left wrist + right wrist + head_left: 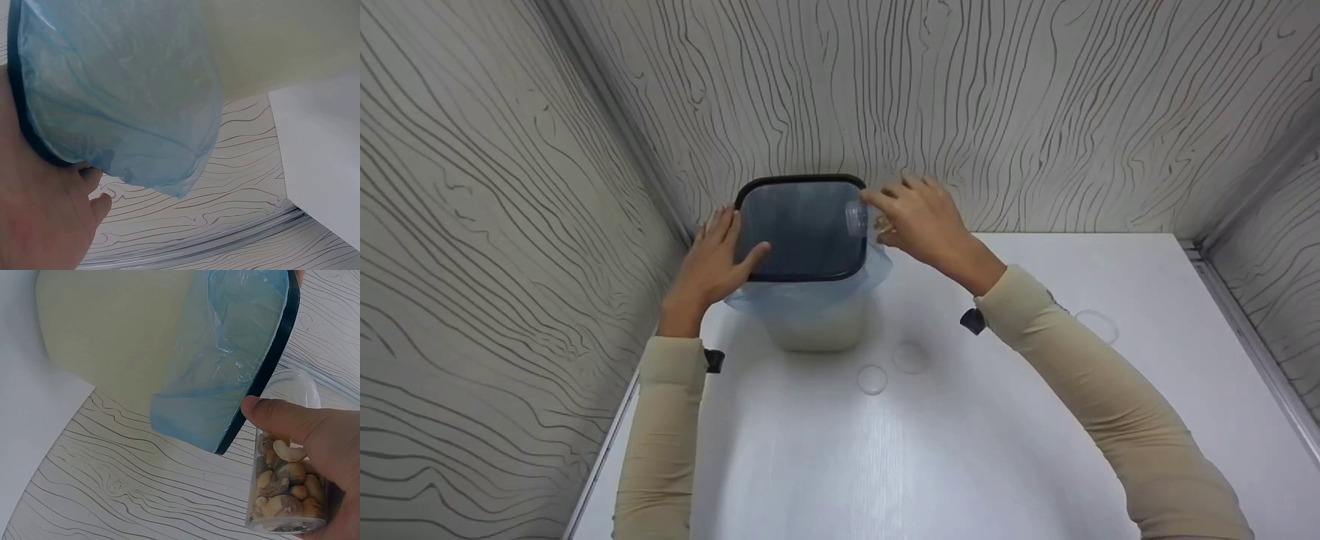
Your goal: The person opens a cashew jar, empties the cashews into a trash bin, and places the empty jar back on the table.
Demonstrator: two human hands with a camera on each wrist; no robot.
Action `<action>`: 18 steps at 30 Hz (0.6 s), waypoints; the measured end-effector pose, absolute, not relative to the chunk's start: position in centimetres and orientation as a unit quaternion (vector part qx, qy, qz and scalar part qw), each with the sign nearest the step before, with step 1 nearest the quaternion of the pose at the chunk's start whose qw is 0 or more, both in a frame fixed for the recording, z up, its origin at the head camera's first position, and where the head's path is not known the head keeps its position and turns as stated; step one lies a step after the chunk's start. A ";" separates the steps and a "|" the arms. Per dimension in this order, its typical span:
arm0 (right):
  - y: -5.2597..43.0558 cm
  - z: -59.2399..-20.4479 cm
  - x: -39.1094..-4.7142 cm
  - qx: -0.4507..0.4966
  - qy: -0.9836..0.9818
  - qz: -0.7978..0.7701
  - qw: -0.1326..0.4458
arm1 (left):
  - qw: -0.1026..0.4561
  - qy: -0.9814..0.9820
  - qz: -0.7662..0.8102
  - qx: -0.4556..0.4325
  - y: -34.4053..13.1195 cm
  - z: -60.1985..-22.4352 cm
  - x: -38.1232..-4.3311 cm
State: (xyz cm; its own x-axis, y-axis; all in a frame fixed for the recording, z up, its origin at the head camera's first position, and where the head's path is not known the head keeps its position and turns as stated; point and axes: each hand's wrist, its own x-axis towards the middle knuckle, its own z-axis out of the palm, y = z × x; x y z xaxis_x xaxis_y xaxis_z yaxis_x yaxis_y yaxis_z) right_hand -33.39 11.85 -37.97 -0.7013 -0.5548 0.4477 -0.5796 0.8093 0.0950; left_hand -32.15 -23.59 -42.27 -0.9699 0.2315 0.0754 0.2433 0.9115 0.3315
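A cream bin point(819, 334) stands on the white table, lined with a thin blue bag point(129, 101) under a black rim point(802, 277). The bag's edge hangs outside the rim. My left hand point(712, 259) rests on the bin's left side, fingers extended along the outside and thumb over the rim. At the right side, my right hand point(926, 225) grips a clear jar point(287, 512) of mixed nuts point(289, 486). The jar lies tipped sideways, its mouth over the bin's opening. Nuts are still inside it, and my right thumb is beside the black rim.
Clear round pieces, perhaps lids, lie on the white table point(960, 450): one ring point(872, 379) and a fainter disc point(911, 357) before the bin, another ring point(1097, 326) by my right forearm. Wood-patterned walls point(840, 90) stand close behind and to the left.
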 end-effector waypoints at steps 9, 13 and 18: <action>11.8 -37.8 -33.4 0.314 -0.917 0.011 0.246 | 0.010 -0.979 -0.162 -0.121 -23.5 -42.1 -32.3; 11.8 -37.7 -33.3 0.313 -0.918 0.006 0.244 | 0.014 -0.979 -0.161 -0.122 -23.5 -42.1 -32.3; 11.7 -37.7 -33.4 0.308 -0.921 0.001 0.239 | 0.014 -0.979 -0.160 -0.124 -23.5 -42.1 -32.2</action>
State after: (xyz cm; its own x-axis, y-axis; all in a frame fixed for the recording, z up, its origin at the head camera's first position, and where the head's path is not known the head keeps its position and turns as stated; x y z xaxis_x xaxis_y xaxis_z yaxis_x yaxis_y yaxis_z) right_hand -33.37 11.65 -37.72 -0.6954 -0.5673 0.4412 -0.5679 0.8100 0.1464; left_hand -32.25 -23.53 -42.08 -0.9690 0.2377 0.0675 0.2468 0.9182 0.3099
